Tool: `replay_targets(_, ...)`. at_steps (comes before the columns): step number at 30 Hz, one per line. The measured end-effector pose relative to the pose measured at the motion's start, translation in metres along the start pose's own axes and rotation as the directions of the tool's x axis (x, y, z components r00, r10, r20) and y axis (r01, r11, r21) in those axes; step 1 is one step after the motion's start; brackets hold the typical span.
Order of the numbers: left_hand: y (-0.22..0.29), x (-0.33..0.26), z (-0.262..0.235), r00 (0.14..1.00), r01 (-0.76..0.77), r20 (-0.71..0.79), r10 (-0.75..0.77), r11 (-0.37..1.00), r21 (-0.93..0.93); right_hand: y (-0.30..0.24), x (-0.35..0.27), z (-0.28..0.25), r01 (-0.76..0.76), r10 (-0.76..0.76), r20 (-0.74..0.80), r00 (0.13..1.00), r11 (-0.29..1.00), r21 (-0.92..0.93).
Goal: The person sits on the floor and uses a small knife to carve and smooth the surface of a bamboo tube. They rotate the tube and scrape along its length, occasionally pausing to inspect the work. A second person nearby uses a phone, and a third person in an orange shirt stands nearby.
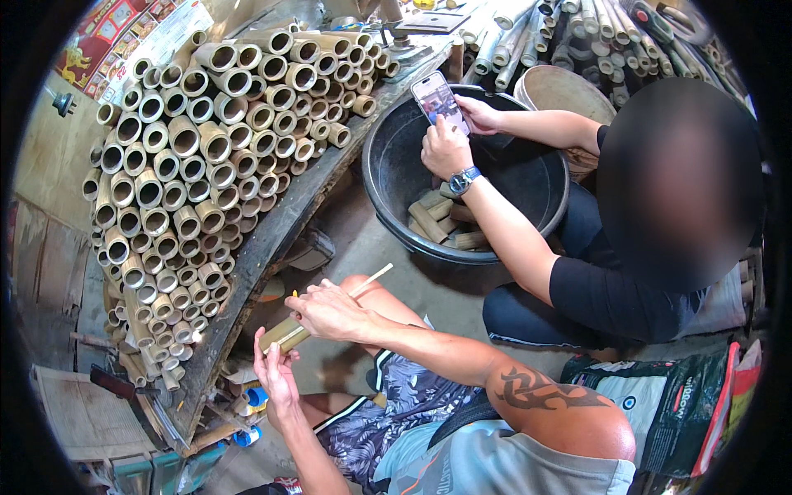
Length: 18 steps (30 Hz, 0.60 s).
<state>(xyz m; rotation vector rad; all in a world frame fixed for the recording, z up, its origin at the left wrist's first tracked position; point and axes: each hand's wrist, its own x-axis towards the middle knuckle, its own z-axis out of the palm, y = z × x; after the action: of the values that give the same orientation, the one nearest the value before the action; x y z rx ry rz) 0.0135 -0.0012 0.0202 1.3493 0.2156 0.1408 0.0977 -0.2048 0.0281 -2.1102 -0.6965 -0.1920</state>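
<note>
Left hand [276, 371] raised, fingers clasping bamboo piece [282, 333]; right hand [330, 309] gripping thin stick [369, 280] above it.

The concrete floor [429, 289] carried a black tub [388, 177] holding cut bamboo blocks [441, 219], with a big stack of bamboo tubes [206, 157] just left of the tub and printed sacks [668, 404] lying well below-right of it.

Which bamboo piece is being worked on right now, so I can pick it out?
Start at the big stack of bamboo tubes on the left. Below its lower right edge, the left hand and right hand hold a short bamboo piece; unlike the stacked tubes, it is split lengthwise.
</note>
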Motion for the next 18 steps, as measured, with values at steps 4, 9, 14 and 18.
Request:
replay_targets(4,0.0004,-0.0016,0.0018,1.0,-0.015,-0.006,0.015,1.0,0.003,0.0005,-0.0014,0.0039,0.015,-0.016,-0.032,0.999,1.0,-0.014)
replay_targets(9,0.002,-0.0013,0.0041,1.0,-0.021,-0.008,0.021,1.0,0.002,0.0014,-0.0023,0.004,0.01,-0.011,-0.012,1.0,0.997,-0.082)
replay_targets(14,0.0028,-0.0005,0.0051,1.0,-0.016,0.004,0.016,1.0,-0.002,0.0019,-0.0026,0.0029,0.032,-0.035,-0.044,0.998,0.997,-0.068)
replay_targets(18,0.0027,0.0001,0.0052,1.0,-0.025,0.008,0.025,1.0,-0.016,0.0025,-0.002,0.0033,0.036,-0.04,-0.052,0.998,0.997,-0.072)
